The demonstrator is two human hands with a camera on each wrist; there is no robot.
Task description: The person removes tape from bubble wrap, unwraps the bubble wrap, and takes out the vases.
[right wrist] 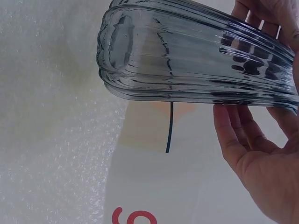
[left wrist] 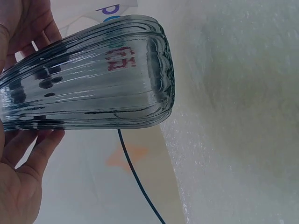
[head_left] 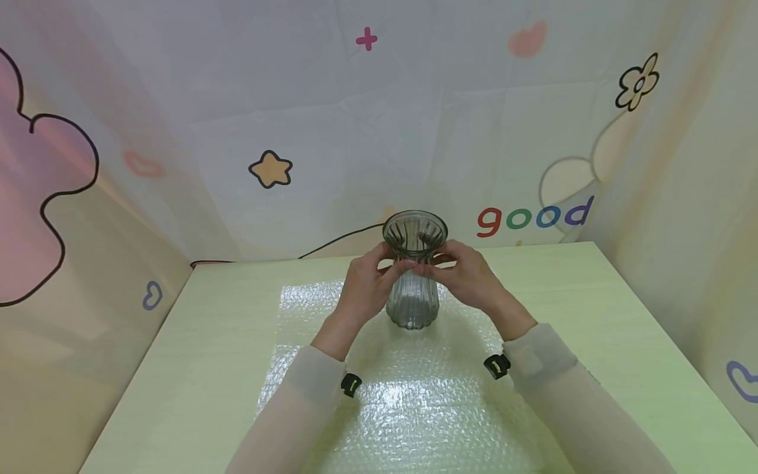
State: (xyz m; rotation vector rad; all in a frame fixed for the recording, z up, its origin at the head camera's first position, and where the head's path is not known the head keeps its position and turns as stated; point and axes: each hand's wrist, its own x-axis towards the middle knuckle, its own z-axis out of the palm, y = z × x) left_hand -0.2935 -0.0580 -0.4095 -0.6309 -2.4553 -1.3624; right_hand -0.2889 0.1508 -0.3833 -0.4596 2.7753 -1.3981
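A ribbed, smoky-clear glass vase (head_left: 412, 296) with a flared rim is upright above a sheet of bubble wrap (head_left: 391, 415); whether its base touches the sheet I cannot tell. My left hand (head_left: 368, 283) grips the narrow neck from the left, thumb across the front. From the right, my right hand (head_left: 468, 273) grips the same neck, and the two thumb tips meet in front. Both wrist views show the vase's thick scalloped base, with curled fingers around the neck. The fingers behind the glass are partly blurred by its ribs.
Under the bubble wrap lies a pale green table (head_left: 195, 355). A dark cable (head_left: 340, 237) runs along the table's back edge and behind the vase. A printed cloth (head_left: 331, 85) with stars, flowers and the word "good" hangs at the back and sides.
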